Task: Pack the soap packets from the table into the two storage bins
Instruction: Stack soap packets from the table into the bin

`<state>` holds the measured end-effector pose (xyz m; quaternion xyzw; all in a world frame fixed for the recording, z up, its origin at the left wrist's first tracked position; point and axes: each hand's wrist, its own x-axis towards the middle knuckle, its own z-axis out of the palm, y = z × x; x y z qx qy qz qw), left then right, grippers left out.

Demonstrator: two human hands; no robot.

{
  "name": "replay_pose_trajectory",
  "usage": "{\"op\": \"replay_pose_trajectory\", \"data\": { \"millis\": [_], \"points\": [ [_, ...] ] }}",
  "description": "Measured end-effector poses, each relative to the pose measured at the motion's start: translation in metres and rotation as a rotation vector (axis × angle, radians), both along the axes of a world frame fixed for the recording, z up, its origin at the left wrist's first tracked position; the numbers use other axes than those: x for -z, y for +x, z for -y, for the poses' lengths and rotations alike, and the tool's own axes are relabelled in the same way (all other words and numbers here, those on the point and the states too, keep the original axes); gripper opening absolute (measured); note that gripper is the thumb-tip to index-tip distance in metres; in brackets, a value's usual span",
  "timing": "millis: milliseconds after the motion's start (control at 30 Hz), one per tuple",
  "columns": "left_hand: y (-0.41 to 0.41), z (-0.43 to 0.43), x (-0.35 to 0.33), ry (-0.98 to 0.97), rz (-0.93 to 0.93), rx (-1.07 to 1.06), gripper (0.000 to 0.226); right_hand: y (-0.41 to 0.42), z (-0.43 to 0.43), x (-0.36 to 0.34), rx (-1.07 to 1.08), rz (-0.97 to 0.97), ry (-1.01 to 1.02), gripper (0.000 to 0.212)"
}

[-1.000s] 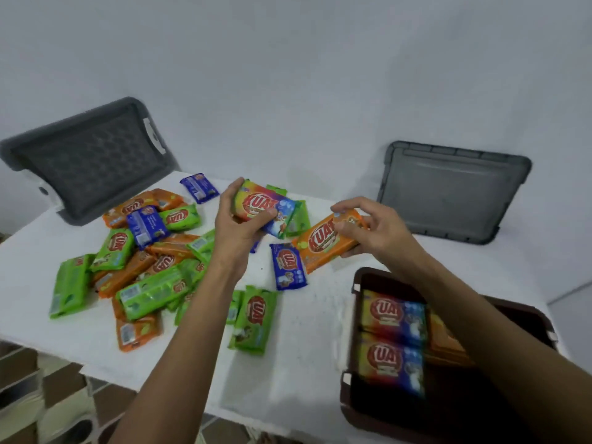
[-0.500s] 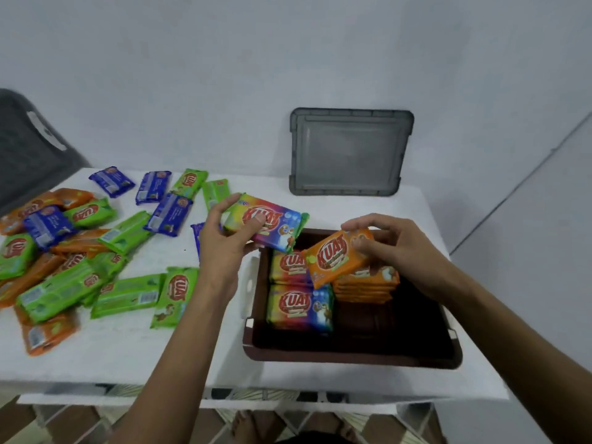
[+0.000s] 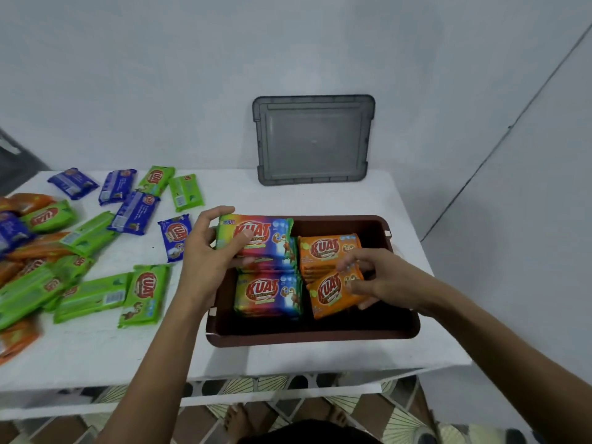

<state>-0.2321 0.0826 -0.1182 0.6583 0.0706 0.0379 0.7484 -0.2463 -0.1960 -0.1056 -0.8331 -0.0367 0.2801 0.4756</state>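
A brown storage bin (image 3: 314,334) sits on the white table (image 3: 96,357) in front of me. My left hand (image 3: 205,254) grips a rainbow-coloured soap packet (image 3: 259,235) over the bin's back left, above a stack of the same kind (image 3: 269,293). My right hand (image 3: 381,280) holds an orange soap packet (image 3: 330,293), tilted, inside the bin in front of an orange stack (image 3: 326,248). Several green, blue and orange packets (image 3: 93,251) lie scattered on the table to the left.
A grey bin lid (image 3: 314,139) leans against the wall behind the brown bin. The corner of a dark grey bin (image 3: 12,158) shows at the far left edge. The table's front edge is close to me, with tiled floor and bare feet below.
Both hands have moved down and over the brown bin. The orange packet has gone from above the bin into it, and the rainbow packet now sits over the rainbow stack. My view has shifted right.
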Motion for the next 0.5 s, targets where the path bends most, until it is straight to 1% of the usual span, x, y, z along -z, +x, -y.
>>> {"op": "replay_pose_trajectory", "data": {
  "millis": [200, 367, 500],
  "points": [
    [-0.003, -0.002, 0.000, 0.003, -0.011, 0.033, 0.040, -0.002, -0.018, 0.022, 0.013, 0.055, -0.266, 0.020],
    [-0.004, -0.005, -0.001, -0.005, -0.025, 0.055, 0.042, 0.001, -0.023, 0.030, -0.011, 0.164, -0.405, 0.013],
    [-0.004, -0.005, -0.001, -0.011, -0.032, 0.065, 0.044, 0.004, -0.027, 0.035, -0.064, 0.199, -0.532, 0.012]
  ]
}}
